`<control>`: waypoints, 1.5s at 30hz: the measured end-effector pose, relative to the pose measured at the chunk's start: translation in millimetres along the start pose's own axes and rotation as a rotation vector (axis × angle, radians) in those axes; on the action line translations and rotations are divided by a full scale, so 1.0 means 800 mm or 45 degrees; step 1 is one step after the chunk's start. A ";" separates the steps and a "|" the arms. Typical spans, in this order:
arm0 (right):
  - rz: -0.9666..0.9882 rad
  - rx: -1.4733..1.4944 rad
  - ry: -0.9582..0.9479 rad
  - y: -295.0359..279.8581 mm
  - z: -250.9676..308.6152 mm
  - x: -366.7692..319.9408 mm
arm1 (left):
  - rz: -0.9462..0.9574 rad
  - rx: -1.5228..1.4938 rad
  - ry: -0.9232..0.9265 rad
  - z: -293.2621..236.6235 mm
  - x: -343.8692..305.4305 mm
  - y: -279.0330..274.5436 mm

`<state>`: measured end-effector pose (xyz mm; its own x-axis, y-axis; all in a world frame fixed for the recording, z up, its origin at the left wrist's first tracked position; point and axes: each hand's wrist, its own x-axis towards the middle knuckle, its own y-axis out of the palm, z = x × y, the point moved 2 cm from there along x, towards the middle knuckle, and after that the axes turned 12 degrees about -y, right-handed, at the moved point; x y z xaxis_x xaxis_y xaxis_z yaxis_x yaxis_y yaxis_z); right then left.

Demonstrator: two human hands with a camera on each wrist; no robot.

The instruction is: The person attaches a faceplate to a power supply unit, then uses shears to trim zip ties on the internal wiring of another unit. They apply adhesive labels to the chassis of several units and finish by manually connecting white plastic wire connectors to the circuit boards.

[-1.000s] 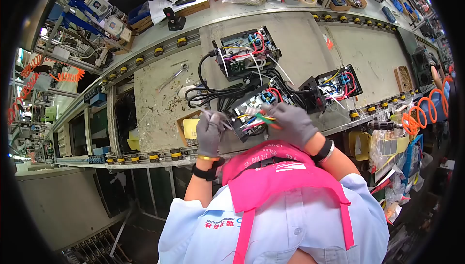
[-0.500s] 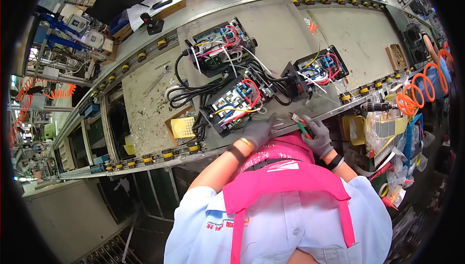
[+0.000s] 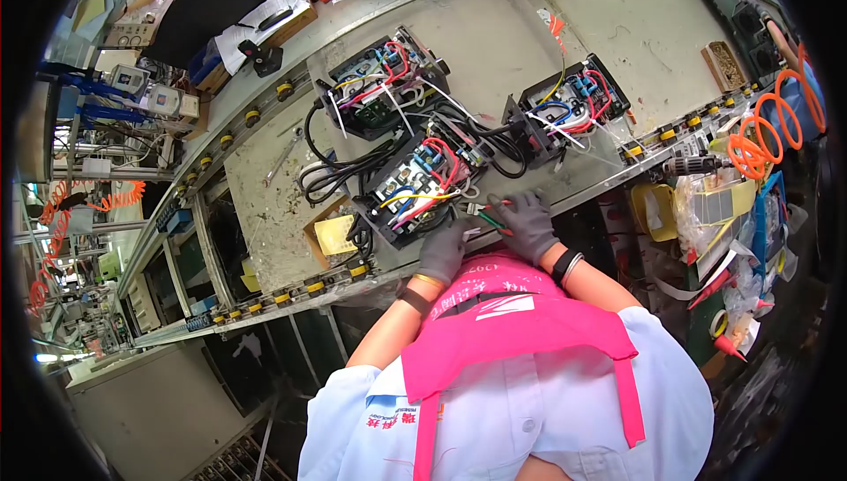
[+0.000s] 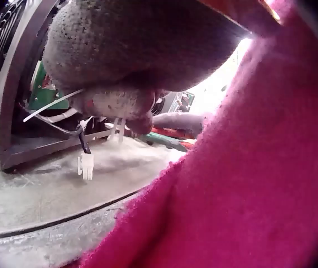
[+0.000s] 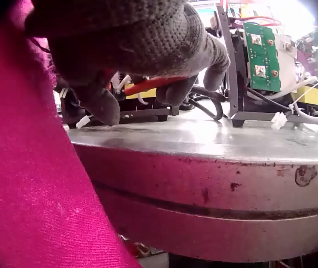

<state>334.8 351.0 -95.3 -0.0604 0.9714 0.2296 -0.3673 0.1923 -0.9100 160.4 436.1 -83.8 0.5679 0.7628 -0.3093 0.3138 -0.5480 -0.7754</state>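
Observation:
My gloved right hand (image 3: 528,227) grips cutters (image 3: 487,216) with red and green handles, close to the near edge of the worktop. My gloved left hand (image 3: 444,247) is beside it, at the near side of the middle black-cased electronic unit (image 3: 422,183). White strips (image 4: 117,129) like cable-tie ends stick out between the left fingers in the left wrist view. A small white connector (image 4: 86,166) hangs from a dark lead below that hand. The middle unit lies open, showing red, blue and yellow wires. In the right wrist view, a red handle (image 5: 153,85) passes under the right fingers.
Two similar open units stand behind, one at the back left (image 3: 375,88) and one at the right (image 3: 578,101). Black cables (image 3: 331,176) lie coiled left of the middle unit. A yellow-topped box (image 3: 335,234) and a power driver (image 3: 697,165) flank the work area.
A second ago the right hand held the cutters over the middle unit; both hands then drew back to the near edge. Since then the cutters have moved left, towards the unit again. The view has shifted.

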 end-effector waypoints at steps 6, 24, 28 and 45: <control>0.007 -0.001 -0.043 0.002 0.011 0.019 | 0.050 -0.089 -0.006 -0.008 -0.003 -0.017; -0.404 0.299 0.566 -0.102 -0.061 -0.103 | 0.638 -1.111 -0.180 -0.108 0.008 -0.063; -0.518 -0.041 0.693 -0.143 -0.111 -0.122 | 0.516 -0.956 0.280 -0.154 0.048 -0.037; -0.553 -0.049 0.350 -0.155 -0.196 -0.066 | -0.308 0.473 0.876 -0.336 0.141 0.042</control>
<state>528.9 297.4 -48.5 0.3386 0.8006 0.4944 -0.2696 0.5860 -0.7642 439.4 412.0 3.2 0.8946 0.3978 0.2034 0.2836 -0.1537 -0.9466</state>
